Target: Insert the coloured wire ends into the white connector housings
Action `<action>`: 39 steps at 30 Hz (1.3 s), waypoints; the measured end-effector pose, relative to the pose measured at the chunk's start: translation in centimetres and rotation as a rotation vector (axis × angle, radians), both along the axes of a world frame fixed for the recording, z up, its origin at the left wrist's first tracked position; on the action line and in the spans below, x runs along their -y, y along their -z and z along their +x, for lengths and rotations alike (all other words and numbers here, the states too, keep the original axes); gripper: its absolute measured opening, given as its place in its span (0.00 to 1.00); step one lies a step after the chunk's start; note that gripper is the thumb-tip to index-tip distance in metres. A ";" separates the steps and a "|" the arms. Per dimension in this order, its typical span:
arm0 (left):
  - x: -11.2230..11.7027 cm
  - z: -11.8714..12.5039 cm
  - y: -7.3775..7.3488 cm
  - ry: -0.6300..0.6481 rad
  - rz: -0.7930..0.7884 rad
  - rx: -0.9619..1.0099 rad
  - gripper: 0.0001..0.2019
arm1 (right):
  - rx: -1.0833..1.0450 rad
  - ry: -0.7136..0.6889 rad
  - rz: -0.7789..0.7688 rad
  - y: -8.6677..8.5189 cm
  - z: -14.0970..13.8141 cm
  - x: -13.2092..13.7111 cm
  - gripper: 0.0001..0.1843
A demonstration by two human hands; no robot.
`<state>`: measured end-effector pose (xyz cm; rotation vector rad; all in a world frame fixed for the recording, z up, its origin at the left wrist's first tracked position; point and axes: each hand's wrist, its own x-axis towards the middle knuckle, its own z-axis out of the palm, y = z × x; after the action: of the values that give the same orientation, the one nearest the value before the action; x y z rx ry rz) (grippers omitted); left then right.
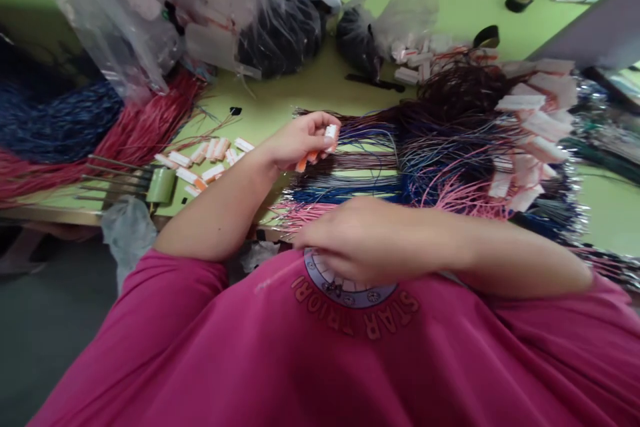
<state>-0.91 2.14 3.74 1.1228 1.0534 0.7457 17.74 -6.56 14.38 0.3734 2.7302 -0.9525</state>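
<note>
My left hand (300, 140) is closed around a small white-and-orange plastic connector (331, 133), with more orange showing under the fingers. It hovers over the left ends of the sorted wire bundles. Blurred by motion, my right hand (350, 240) is in front of my shirt, close to the tips of the pink wires (305, 215); its fingers are curled inward and mostly hidden, so what they hold does not show. Blue wires (345, 195) and brown wires (360, 160) lie in rows beyond it. Left of my left wrist, several similar connectors (200, 152) are scattered on the green table (270, 95).
Red wires (165, 110) and dark blue wires (60, 120) are heaped at left, beside a green block with metal rods (161, 185). Plastic bags (280, 27) stand at the back. Wired white connectors (543, 113) pile up at right. A black tape roll (519, 0) lies far right.
</note>
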 end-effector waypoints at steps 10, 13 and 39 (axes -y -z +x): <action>0.1 0.3 0.7 -0.002 -0.082 0.198 0.23 | -0.348 0.747 0.117 8.4 2.9 -7.1 0.15; 0.1 0.2 0.9 0.027 -0.090 0.199 0.24 | -0.267 0.789 0.197 9.6 4.2 -7.7 0.17; 1.3 1.8 0.9 -0.051 0.044 -0.032 0.18 | 0.011 0.693 0.285 9.5 2.6 -7.2 0.18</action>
<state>0.92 0.81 2.85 1.1521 1.1010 0.7967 20.30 0.63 4.89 1.4327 2.7562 -0.6680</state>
